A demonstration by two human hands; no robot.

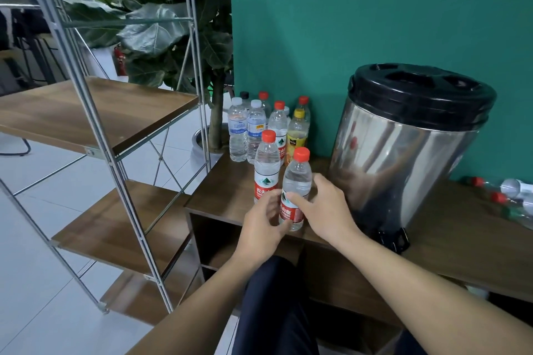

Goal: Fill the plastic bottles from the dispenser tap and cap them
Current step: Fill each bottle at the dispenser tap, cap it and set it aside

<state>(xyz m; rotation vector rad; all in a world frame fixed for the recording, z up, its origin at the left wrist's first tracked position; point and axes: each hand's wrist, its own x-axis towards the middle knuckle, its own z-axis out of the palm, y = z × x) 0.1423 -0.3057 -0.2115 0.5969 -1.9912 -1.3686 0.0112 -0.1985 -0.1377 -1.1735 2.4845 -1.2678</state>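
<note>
A clear plastic bottle (297,181) with a red cap and a red label stands upright near the front edge of the wooden cabinet top (227,196). It holds water. My right hand (326,207) grips it from the right, thumb across the front and fingers behind. My left hand (264,225) curls round its lower left side. The steel dispenser (403,153) with a black lid stands just to the right, and its black tap (395,236) hangs over the cabinet's front edge.
A second red-capped bottle (266,170) stands right behind the held one. Several more capped bottles (256,130) cluster at the back by the green wall. Bottles (513,196) lie on their sides at far right. A metal shelf rack (121,170) stands to the left.
</note>
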